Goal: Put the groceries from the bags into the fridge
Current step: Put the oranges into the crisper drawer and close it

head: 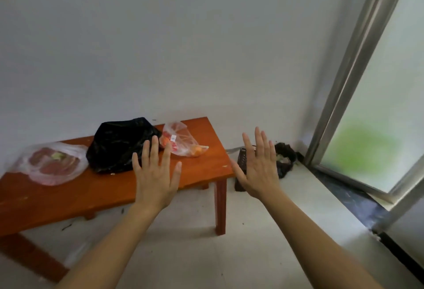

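Three bags lie on a low orange wooden table [96, 192]. At the left is a clear bag [50, 162] holding reddish food. A black plastic bag [119, 144] sits in the middle. To its right a clear bag [183, 142] with red print holds orange fruit. My left hand [154, 174] is held up with fingers spread, in front of the table's right part and empty. My right hand [259, 165] is also raised and spread, past the table's right end, holding nothing. No fridge is in view.
A dark slotted basket [241, 165] and a black bag with scraps [284, 158] stand on the pale floor right of the table. A metal-framed glass sliding door [358, 82] fills the right side. A white wall runs behind the table.
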A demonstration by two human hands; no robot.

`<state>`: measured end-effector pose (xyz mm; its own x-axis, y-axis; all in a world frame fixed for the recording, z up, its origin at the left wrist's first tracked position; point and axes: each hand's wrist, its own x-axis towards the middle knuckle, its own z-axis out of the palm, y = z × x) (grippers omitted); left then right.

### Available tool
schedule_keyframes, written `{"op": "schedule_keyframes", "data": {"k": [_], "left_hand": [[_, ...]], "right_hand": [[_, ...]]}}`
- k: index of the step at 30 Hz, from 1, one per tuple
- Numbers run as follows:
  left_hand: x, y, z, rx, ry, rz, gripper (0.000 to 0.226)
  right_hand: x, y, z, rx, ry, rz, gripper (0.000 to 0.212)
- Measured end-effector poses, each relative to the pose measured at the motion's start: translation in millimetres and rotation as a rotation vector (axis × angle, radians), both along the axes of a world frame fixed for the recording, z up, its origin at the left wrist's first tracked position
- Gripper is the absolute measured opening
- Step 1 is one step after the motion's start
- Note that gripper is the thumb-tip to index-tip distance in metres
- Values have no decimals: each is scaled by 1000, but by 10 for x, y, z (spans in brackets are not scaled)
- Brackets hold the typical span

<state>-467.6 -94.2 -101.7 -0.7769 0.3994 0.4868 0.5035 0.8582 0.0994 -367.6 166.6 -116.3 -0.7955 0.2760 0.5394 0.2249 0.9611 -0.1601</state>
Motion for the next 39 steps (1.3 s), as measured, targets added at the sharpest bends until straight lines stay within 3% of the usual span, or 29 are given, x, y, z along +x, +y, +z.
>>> {"op": "schedule_keyframes", "data": {"k": [9, 18, 26, 33, 39], "left_hand": [[-1741, 797, 104, -215, -160, 65, 62], [-2867, 1193, -195, -241, -272, -3, 61], [-3984, 1418, -713, -223, -370, -228, 55], [-4857, 1451, -1256, -197, -646, -430, 38], [-5259, 1248, -1778, -286, -808, -230, 29]], "right_hand": [[-1780, 858, -143, -163, -120, 69, 81], [-3005, 1141, -270, -227, -244, 145, 71], [-3865, 1076, -705, -270, -403, 123, 63], [-4651, 785, -1018, -294, -572, 83, 47], [-5085, 490, -1587, -401, -856, 109, 37]]}}
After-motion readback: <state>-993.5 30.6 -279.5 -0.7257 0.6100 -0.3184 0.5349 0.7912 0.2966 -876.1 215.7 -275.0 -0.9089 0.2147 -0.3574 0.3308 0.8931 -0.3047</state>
